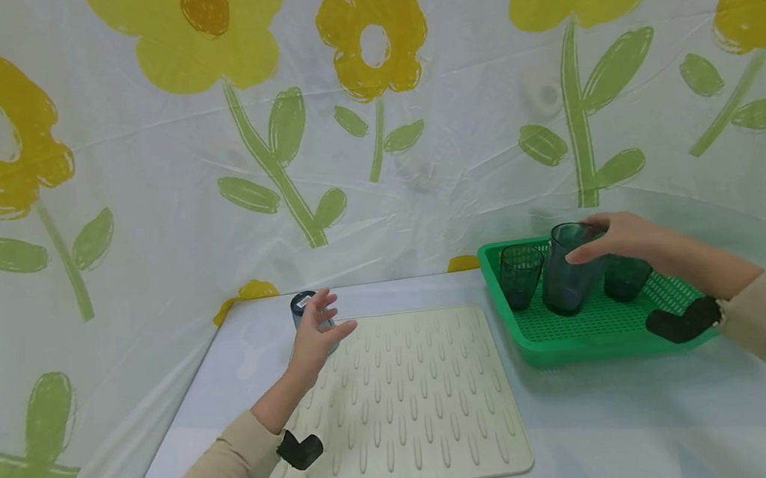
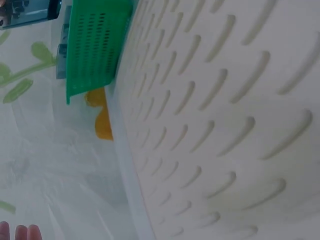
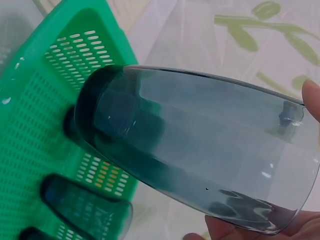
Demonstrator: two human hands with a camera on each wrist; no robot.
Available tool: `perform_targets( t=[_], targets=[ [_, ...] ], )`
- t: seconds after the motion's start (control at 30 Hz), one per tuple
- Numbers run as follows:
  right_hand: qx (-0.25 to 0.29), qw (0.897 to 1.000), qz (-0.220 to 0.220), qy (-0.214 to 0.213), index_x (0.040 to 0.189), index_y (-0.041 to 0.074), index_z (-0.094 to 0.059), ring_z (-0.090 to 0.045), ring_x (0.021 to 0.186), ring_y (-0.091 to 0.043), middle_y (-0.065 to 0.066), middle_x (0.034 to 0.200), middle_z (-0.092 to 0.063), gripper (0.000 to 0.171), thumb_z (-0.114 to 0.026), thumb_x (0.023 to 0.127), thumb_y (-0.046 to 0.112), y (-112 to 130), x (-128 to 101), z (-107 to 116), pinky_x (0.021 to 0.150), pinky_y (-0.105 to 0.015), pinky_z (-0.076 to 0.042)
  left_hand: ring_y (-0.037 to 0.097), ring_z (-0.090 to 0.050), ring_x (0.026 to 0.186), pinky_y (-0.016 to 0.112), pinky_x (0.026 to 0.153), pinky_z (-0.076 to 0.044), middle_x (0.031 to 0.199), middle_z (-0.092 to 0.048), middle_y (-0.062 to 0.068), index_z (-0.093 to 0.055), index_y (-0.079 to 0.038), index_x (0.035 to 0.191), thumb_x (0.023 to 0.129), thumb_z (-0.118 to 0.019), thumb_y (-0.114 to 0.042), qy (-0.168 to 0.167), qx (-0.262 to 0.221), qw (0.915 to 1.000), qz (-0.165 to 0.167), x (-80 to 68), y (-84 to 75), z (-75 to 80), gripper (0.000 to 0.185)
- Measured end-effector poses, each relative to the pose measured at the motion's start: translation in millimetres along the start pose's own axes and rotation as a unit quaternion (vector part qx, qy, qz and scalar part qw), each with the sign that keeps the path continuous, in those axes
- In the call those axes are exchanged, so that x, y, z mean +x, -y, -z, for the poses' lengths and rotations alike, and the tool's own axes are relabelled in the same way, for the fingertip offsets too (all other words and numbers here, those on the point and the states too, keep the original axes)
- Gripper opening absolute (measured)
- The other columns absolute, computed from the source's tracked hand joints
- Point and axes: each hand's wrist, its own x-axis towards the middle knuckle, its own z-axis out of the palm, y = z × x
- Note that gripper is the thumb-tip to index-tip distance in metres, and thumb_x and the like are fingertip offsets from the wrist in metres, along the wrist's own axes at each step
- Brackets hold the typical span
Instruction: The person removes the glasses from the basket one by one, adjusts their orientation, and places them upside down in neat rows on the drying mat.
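My right hand [image 1: 589, 241] grips the rim of a tall dark tinted glass [image 1: 563, 273] standing in the green perforated basket [image 1: 586, 335]. In the right wrist view the glass [image 3: 200, 150] fills the frame, with a fingertip [image 3: 312, 100] on its rim. Two more tinted glasses [image 1: 521, 273] [image 1: 625, 278] stand beside it in the basket. My left hand [image 1: 335, 312] hovers with fingers spread, holding nothing, right in front of a small upturned glass [image 1: 302, 305] at the far left corner of the cream ribbed mat [image 1: 422, 393]. Whether it touches that glass is unclear.
The mat [image 2: 225, 125] lies on a pale table, with the basket [image 2: 95, 50] to its right. A sheet with a yellow flower print hangs close behind and to both sides. Black camera straps sit on both wrists.
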Motion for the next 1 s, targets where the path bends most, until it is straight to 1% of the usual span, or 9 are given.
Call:
perform_targets(
  t=[0.17, 0.33, 0.4, 0.57, 0.77, 0.87, 1.0],
  targets=[
    [0.007, 1.0, 0.009, -0.001, 0.143, -0.007, -0.01, -0.025, 0.124, -0.051, -0.032, 0.139, -0.023, 0.092, -0.061, 0.084, 0.042, 7.5, 0.7, 0.5, 0.094, -0.06, -0.032, 0.033, -0.035, 0.126, 0.045, 0.1, -0.033, 0.14, -0.036, 0.017, -0.028, -0.005, 0.141, 0.08, -0.066, -0.006, 0.022, -0.006, 0.9997, 0.003, -4.1, -3.2, -15.1, 0.072],
    [0.003, 1.0, 0.016, -0.006, 0.144, -0.005, -0.012, -0.02, 0.126, -0.051, -0.03, 0.139, -0.027, 0.09, -0.061, 0.084, 0.041, 14.9, 0.1, -0.6, 0.09, -0.063, -0.029, 0.035, -0.035, 0.127, 0.047, 0.101, -0.033, 0.139, -0.037, 0.016, -0.028, -0.005, 0.141, 0.08, -0.066, -0.006, 0.044, -0.027, 0.9986, 0.01, -8.1, 0.7, -25.3, 0.072],
    [0.005, 1.0, 0.02, -0.005, 0.144, -0.004, -0.013, -0.021, 0.126, -0.05, -0.028, 0.138, -0.029, 0.089, -0.061, 0.084, 0.041, 18.4, -0.9, -1.8, 0.09, -0.063, -0.029, 0.035, -0.035, 0.126, 0.047, 0.101, -0.033, 0.139, -0.037, 0.017, -0.029, -0.005, 0.141, 0.08, -0.066, -0.005, 0.047, -0.036, 0.9982, 0.009, -9.8, 2.4, -28.8, 0.071],
    [0.012, 0.999, 0.037, -0.007, 0.143, -0.004, -0.016, -0.028, 0.124, -0.047, -0.027, 0.135, -0.033, 0.085, -0.061, 0.085, 0.039, 27.5, -4.3, -7.0, 0.09, -0.061, -0.032, 0.032, -0.038, 0.124, 0.047, 0.1, -0.034, 0.137, -0.039, 0.016, -0.03, -0.006, 0.14, 0.081, -0.066, -0.007, 0.05, -0.052, 0.9974, 0.0, -10.8, 4.5, -39.3, 0.069],
    [0.035, 0.998, 0.051, -0.011, 0.143, -0.003, -0.018, -0.035, 0.121, -0.043, -0.026, 0.134, -0.036, 0.084, -0.063, 0.084, 0.036, 35.5, -5.3, -16.6, 0.09, -0.056, -0.035, 0.032, -0.038, 0.124, 0.046, 0.1, -0.035, 0.138, -0.038, 0.016, -0.029, -0.006, 0.141, 0.081, -0.066, -0.007, 0.067, -0.069, 0.9954, -0.008, -11.2, 3.9, -53.8, 0.07],
    [0.049, 0.997, 0.053, -0.012, 0.143, -0.002, -0.018, -0.035, 0.122, -0.042, -0.026, 0.135, -0.035, 0.084, -0.063, 0.084, 0.035, 37.8, -5.6, -20.9, 0.091, -0.056, -0.035, 0.032, -0.038, 0.124, 0.046, 0.1, -0.035, 0.138, -0.038, 0.016, -0.029, -0.006, 0.141, 0.081, -0.066, -0.007, 0.073, -0.079, 0.9941, -0.007, -12.1, 3.2, -60.2, 0.07],
    [0.075, 0.996, 0.054, -0.012, 0.144, -0.001, -0.017, -0.035, 0.122, -0.042, -0.025, 0.136, -0.035, 0.083, -0.062, 0.084, 0.034, 40.4, -7.2, -26.1, 0.092, -0.056, -0.034, 0.031, -0.038, 0.124, 0.046, 0.1, -0.034, 0.137, -0.039, 0.015, -0.03, -0.006, 0.14, 0.081, -0.066, -0.009, 0.079, -0.082, 0.9934, -0.012, -13.1, 4.1, -67.5, 0.069]
  ],
)
